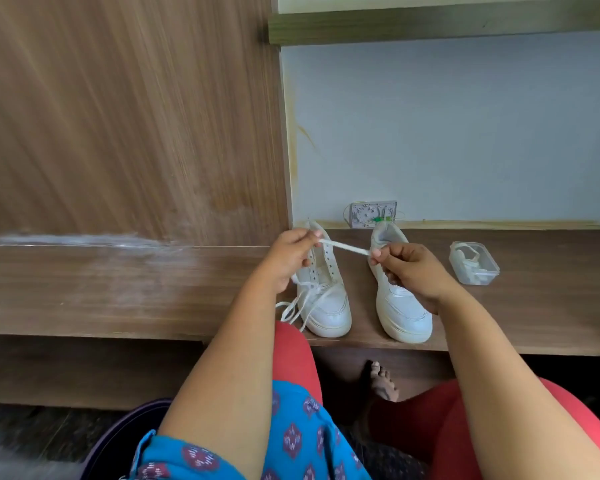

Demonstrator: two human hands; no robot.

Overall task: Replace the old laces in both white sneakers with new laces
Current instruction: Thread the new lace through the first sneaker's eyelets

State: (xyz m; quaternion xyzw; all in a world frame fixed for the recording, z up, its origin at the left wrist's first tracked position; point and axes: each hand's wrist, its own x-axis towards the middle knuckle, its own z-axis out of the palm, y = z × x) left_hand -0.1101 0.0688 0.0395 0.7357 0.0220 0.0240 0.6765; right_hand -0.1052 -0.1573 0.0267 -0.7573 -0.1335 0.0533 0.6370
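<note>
Two white sneakers sit side by side on the brown wooden surface (534,306), toes close to its front edge. The left sneaker (323,289) has open eyelets near the top, and a loose lace (293,306) trails off its toe over the edge. The right sneaker (400,306) stands a little apart. The left hand (288,259) and the right hand (407,268) each pinch one end of a white lace (343,247), pulled straight between them above the sneakers. A clear plastic box (474,262) rests to the right, near the right sneaker. More bare wood spreads to the right of the box. A wall (465,133) stands just behind the heels.
</note>
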